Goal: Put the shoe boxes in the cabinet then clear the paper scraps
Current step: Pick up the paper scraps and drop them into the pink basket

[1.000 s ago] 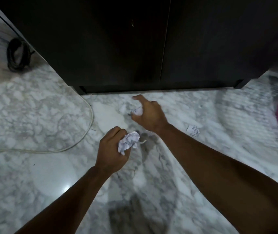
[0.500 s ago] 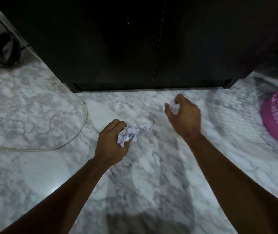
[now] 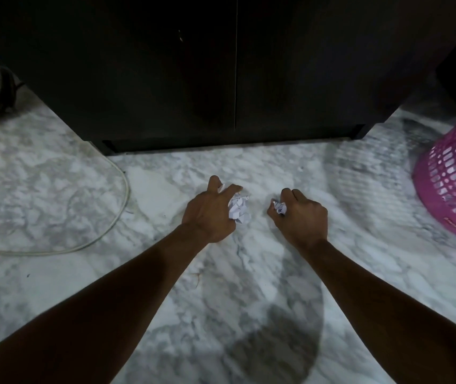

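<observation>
While the tall dark wooden cabinet [image 3: 221, 65] at the top is sitting closed with no shoe boxes showing, the left hand [image 3: 209, 214] is holding a big crumpled white paper ball [image 3: 238, 209] and the right hand [image 3: 301, 214] is squeezing a small crumpled white paper scrap [image 3: 280, 207] mid-frame, so I think throwing them away is left.

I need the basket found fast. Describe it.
Start at the dark two-door cabinet on the marble floor. To its right, at the picture's right edge, sits the pink plastic lattice basket, the only brightly coloured thing there.
</observation>
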`<action>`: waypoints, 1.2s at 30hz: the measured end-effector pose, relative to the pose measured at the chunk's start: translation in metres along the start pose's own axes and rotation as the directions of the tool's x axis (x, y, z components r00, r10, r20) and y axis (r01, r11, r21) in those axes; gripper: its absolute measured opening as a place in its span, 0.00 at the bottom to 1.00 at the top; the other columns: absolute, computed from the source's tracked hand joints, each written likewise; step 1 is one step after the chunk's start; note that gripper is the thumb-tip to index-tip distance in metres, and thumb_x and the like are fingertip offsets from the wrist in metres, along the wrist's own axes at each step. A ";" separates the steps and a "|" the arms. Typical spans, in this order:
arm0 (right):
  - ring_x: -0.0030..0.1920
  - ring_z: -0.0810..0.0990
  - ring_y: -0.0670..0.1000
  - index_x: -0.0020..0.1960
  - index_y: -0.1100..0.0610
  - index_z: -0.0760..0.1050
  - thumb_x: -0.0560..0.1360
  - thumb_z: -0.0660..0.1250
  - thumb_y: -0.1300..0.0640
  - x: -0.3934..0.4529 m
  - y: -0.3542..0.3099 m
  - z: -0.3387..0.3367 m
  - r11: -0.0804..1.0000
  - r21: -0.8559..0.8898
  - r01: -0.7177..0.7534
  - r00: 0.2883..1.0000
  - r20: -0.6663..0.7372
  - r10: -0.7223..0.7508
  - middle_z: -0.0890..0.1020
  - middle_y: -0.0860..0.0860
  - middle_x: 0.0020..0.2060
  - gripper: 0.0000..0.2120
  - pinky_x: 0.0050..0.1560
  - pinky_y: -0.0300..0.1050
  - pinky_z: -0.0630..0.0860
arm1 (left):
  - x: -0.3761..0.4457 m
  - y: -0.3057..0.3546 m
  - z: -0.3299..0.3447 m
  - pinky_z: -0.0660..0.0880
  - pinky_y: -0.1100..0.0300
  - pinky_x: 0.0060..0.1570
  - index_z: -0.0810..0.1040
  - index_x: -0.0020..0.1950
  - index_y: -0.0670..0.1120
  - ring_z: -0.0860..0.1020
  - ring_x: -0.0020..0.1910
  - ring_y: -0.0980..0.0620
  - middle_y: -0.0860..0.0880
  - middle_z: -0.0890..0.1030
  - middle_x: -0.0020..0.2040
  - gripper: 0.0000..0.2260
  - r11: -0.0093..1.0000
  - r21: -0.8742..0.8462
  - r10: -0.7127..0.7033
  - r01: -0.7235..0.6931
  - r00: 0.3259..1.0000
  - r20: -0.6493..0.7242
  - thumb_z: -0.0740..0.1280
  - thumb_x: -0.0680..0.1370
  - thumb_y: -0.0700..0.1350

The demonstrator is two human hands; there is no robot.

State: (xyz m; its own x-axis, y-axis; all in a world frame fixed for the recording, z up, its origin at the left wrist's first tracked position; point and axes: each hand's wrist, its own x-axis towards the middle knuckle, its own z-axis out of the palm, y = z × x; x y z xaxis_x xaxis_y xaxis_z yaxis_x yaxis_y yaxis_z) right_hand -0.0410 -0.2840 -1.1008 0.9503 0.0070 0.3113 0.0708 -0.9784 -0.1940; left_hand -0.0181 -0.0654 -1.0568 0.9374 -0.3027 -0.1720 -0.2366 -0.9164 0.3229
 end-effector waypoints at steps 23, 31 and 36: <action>0.20 0.77 0.57 0.32 0.57 0.78 0.63 0.75 0.59 0.009 -0.001 -0.004 0.991 0.120 0.065 0.979 0.185 -0.087 0.80 0.51 0.24 0.06 0.27 0.40 0.70 | -0.020 0.001 0.011 0.79 0.52 0.36 0.82 0.49 0.46 0.78 0.37 0.46 0.50 0.76 0.47 0.10 0.984 -0.170 -0.101 0.061 0.966 -0.237 0.72 0.68 0.38; 0.21 0.66 0.47 0.25 0.53 0.61 0.71 0.66 0.58 0.031 0.005 -0.041 0.853 0.420 -0.308 0.951 0.171 0.259 0.67 0.47 0.18 0.20 0.28 0.40 0.64 | -0.024 0.002 -0.003 0.74 0.56 0.36 0.80 0.43 0.46 0.76 0.35 0.47 0.54 0.73 0.43 0.08 0.966 -0.257 -0.115 0.036 0.948 -0.297 0.65 0.69 0.48; 0.21 0.75 0.56 0.25 0.55 0.62 0.69 0.66 0.60 0.023 0.019 -0.066 0.714 0.592 -0.374 0.924 0.174 0.340 0.69 0.51 0.16 0.18 0.27 0.42 0.68 | -0.022 0.015 -0.008 0.72 0.58 0.36 0.80 0.43 0.45 0.77 0.36 0.49 0.53 0.75 0.43 0.04 0.956 -0.294 -0.107 0.014 0.947 -0.303 0.72 0.70 0.42</action>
State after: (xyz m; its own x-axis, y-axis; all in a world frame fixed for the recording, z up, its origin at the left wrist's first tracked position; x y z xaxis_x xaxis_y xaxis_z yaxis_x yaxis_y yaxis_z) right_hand -0.0378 -0.3162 -1.0362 0.9552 -0.2898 0.0596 -0.1254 -0.5789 -0.8057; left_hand -0.0402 -0.0706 -1.0407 0.9904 -0.1091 0.0847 -0.1381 -0.8028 0.5800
